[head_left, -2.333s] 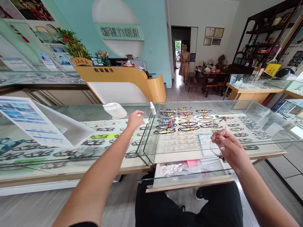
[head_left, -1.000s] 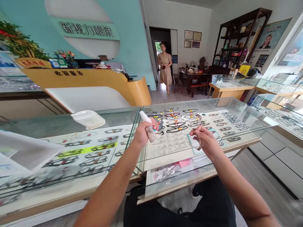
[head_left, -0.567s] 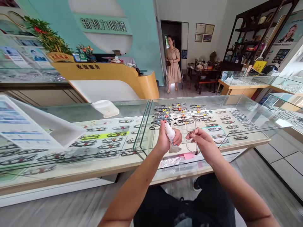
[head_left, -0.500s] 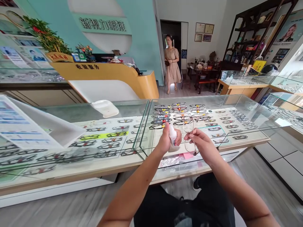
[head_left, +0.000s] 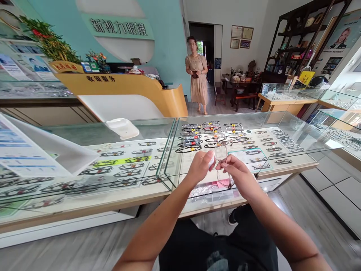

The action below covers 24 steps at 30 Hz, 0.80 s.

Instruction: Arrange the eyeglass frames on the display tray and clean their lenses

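Note:
My left hand (head_left: 200, 165) is closed around a small white bottle (head_left: 211, 159), most of which is hidden by my fingers and thumb. Close on its right, my right hand (head_left: 238, 173) pinches a pair of eyeglasses (head_left: 220, 153) near the bridge. The glasses have a thin, clear-looking frame and are turned on end, one round lens above my fingertips and the other below. The bottle's tip faces the lenses, a small gap away. Both hands are held above the front of a glass display case (head_left: 175, 177).
Rows of eyeglass frames (head_left: 188, 143) lie on the case top. To the left are a white plastic tray (head_left: 123, 128) and a folded printed card (head_left: 36, 150). A person (head_left: 196, 75) stands beyond the counter, near a doorway. A yellow-edged reception desk (head_left: 118, 86) stands behind.
My left hand has turned and moved slightly right, bringing the bottle nearer the glasses and hiding more of it. The person at the back has come closer.

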Motion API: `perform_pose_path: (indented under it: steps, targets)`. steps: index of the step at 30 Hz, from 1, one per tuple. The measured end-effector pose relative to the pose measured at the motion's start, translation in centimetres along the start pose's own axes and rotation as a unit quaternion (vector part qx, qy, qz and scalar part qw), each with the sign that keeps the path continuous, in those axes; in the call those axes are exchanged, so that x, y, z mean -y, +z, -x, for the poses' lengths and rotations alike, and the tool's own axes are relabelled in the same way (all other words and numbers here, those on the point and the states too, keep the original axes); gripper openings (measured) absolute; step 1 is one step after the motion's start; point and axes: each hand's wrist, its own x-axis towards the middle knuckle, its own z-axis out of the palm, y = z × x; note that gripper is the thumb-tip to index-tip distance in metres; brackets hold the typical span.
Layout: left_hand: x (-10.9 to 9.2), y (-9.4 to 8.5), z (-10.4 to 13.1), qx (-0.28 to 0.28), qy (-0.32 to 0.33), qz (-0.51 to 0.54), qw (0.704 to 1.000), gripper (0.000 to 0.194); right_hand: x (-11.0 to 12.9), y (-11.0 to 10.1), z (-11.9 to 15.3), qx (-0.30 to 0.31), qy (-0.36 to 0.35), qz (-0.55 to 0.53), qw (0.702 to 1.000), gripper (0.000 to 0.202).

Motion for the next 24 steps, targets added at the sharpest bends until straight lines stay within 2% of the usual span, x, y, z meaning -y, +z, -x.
perform_pose_path:
  steps: [6, 11, 17, 21, 24]
  targets:
    - [0.1, -0.3, 1.6, 0.040, -0.013, 0.005, 0.999, 0.075, -0.2, -0.6, -0.4, -0.049, 0.000, -0.001, 0.999, 0.038]
    - [0.7, 0.4, 3.4, 0.079, -0.041, -0.030, 0.996, 0.075, -0.2, -0.3, -0.5, -0.047, 0.005, -0.033, 0.998, 0.040]
    - [1.3, 0.9, 4.2, 0.086, -0.064, -0.020, 0.994, 0.079, -0.4, 0.2, -0.6, -0.035, 0.016, -0.050, 0.998, 0.038]
    - [0.5, -0.3, 4.5, 0.077, -0.036, 0.058, 0.995, 0.084, -0.1, 0.1, -0.6, -0.034, 0.021, -0.056, 0.998, 0.038]
    - [-0.1, -2.6, 4.9, 0.025, -0.030, 0.071, 0.997, 0.071, 0.1, -0.1, -0.3, -0.040, 0.024, -0.055, 0.997, 0.039]
